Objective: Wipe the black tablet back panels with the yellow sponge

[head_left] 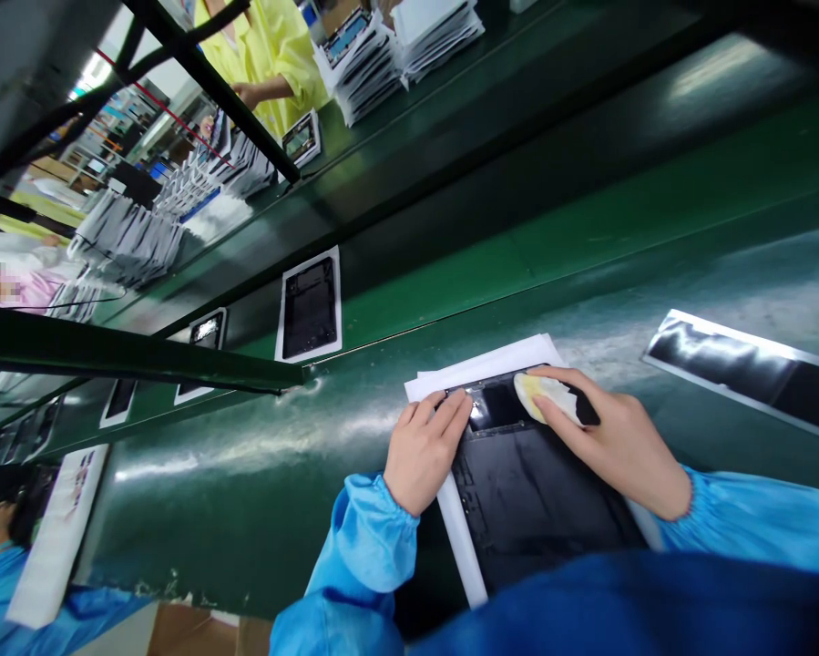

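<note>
A black tablet housing [538, 497] lies on white paper sheets [470, 574] on the green bench in front of me. My left hand [426, 446] rests on the housing's upper left corner, its fingers stretched out and holding nothing. In my right hand [610, 442] a folded white cloth [549, 396], yellowish at one end, is gripped between thumb and fingers. The cloth touches the smooth dark strip near the top of the housing. Something black shows beside the cloth under my fingers; I cannot make out what it is. My forearm and body hide the lower edge of the housing.
Black strips in a pale-edged sheet [751, 374] lie to the right. On the green conveyor [518, 269] beyond, a tablet housing [312, 305] sits on white paper. A dark metal frame bar [136, 351] crosses the left. Co-workers and paper stacks [364, 73] are across the line.
</note>
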`<state>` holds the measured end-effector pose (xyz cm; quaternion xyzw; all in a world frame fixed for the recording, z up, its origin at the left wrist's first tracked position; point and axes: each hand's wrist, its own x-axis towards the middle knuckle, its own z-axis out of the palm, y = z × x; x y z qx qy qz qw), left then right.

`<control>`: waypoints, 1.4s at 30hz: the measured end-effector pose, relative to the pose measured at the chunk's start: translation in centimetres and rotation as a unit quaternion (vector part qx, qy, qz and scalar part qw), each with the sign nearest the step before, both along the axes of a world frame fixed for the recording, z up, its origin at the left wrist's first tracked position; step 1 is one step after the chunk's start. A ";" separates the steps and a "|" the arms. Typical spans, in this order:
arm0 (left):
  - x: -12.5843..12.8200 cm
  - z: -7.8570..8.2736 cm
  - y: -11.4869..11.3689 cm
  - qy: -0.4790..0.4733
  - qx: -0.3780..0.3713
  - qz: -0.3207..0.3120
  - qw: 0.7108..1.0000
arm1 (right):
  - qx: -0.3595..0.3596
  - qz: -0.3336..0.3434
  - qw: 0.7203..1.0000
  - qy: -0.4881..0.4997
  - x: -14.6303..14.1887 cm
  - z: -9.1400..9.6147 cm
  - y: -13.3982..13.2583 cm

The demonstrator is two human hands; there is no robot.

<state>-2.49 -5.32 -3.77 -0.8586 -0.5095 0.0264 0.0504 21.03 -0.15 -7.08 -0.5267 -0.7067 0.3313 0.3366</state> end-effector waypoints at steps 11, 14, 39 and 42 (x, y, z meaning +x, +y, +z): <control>0.4 1.0 -0.4 -0.029 -0.043 0.017 0.998 | 0.058 0.079 0.991 -0.086 -4.3 0.2 -0.1; 0.4 1.0 -0.2 -0.018 -0.047 0.007 0.999 | 0.078 0.082 0.989 -0.099 -4.0 0.2 0.4; 0.1 -0.4 0.2 -0.054 0.061 -0.031 0.996 | 0.033 0.007 0.996 -0.088 0.5 0.1 -0.5; 2.2 -0.7 0.7 -0.051 0.091 -0.022 0.994 | -0.053 -0.058 0.997 0.012 2.1 0.0 -0.5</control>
